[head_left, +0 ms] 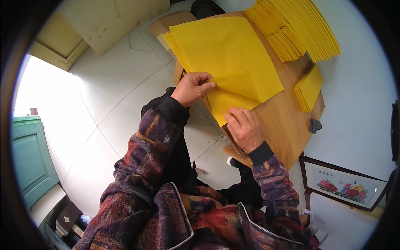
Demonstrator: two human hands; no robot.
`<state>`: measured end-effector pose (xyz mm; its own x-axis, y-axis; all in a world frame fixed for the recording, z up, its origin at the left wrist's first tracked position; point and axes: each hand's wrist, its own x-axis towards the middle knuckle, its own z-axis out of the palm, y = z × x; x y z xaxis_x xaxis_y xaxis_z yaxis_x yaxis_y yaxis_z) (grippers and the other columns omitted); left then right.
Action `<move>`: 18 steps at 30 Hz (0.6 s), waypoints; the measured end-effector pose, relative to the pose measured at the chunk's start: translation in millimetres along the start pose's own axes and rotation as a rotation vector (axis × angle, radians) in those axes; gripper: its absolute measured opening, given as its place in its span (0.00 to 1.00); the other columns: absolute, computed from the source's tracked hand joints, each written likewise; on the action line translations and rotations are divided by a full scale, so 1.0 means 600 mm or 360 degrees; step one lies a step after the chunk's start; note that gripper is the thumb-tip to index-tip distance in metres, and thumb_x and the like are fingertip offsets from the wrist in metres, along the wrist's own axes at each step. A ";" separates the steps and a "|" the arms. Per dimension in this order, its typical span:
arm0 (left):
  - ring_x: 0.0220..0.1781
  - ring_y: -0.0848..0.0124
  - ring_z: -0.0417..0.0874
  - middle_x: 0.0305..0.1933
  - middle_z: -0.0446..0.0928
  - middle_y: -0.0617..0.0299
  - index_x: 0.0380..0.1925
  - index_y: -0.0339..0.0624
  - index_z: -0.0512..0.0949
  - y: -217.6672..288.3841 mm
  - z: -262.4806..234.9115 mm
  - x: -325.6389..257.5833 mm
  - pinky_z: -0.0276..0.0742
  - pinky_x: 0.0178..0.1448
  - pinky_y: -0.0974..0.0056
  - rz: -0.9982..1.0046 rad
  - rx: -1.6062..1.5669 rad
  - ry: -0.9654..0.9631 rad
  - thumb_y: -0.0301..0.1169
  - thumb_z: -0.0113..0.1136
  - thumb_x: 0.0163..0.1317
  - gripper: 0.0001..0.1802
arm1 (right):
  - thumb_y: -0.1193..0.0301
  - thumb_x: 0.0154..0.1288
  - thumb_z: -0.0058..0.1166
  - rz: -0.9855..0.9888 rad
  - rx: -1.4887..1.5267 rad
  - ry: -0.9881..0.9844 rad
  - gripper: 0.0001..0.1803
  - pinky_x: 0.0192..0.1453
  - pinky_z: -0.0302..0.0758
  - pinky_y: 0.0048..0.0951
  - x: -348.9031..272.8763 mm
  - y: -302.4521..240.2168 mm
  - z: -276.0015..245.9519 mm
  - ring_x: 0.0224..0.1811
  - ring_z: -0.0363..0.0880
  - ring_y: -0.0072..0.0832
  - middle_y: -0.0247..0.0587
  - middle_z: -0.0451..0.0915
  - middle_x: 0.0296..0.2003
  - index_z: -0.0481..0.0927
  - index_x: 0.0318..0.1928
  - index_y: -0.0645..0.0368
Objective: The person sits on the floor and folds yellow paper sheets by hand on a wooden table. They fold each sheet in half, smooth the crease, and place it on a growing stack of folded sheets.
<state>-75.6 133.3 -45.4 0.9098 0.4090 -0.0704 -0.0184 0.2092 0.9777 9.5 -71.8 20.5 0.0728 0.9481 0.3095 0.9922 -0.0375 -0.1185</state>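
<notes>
While right hand (245, 128) flattens yellow paper (227, 54), left hand (192, 88) apparently pinches fold.

Far beyond our right hand: fanned yellow sheets (298, 29).
Right of it: small yellow stack (310, 87).
Lower right: framed flower picture (343, 187).
Far left: green cabinet (29, 158).

You have two hands at work, the left hand (192, 88) and right hand (244, 128). Three groups of yellow paper (227, 54) show; single sheets probably can't be counted.
</notes>
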 end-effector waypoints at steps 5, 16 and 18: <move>0.36 0.78 0.76 0.32 0.79 0.66 0.37 0.32 0.79 -0.004 0.000 0.001 0.73 0.43 0.71 0.0022 -0.0021 -0.0011 0.29 0.57 0.63 0.10 | 0.81 0.50 0.59 0.0058 0.0147 0.0014 0.11 0.44 0.75 0.35 0.004 0.009 -0.002 0.41 0.76 0.39 0.39 0.77 0.37 0.79 0.37 0.60; 0.35 0.77 0.76 0.31 0.79 0.65 0.38 0.33 0.79 0.004 -0.004 -0.002 0.73 0.43 0.70 0.0020 0.0137 -0.0046 0.30 0.58 0.64 0.10 | 0.80 0.56 0.57 0.0749 0.1128 -0.0314 0.03 0.37 0.73 0.28 0.023 0.041 -0.019 0.31 0.76 0.33 0.40 0.76 0.29 0.76 0.31 0.65; 0.35 0.77 0.75 0.31 0.78 0.65 0.38 0.33 0.79 0.003 -0.004 -0.002 0.73 0.42 0.70 0.0021 0.0123 -0.0054 0.30 0.57 0.64 0.10 | 0.78 0.59 0.57 0.0830 0.1320 -0.0393 0.04 0.36 0.71 0.25 0.028 0.053 -0.021 0.30 0.74 0.26 0.36 0.76 0.28 0.76 0.31 0.65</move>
<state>-78.0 135.3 -44.2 0.9232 0.3807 -0.0522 0.0008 0.1341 0.9910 43.6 -61.4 33.9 0.3613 0.9184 -0.1612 0.4523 -0.3238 -0.8310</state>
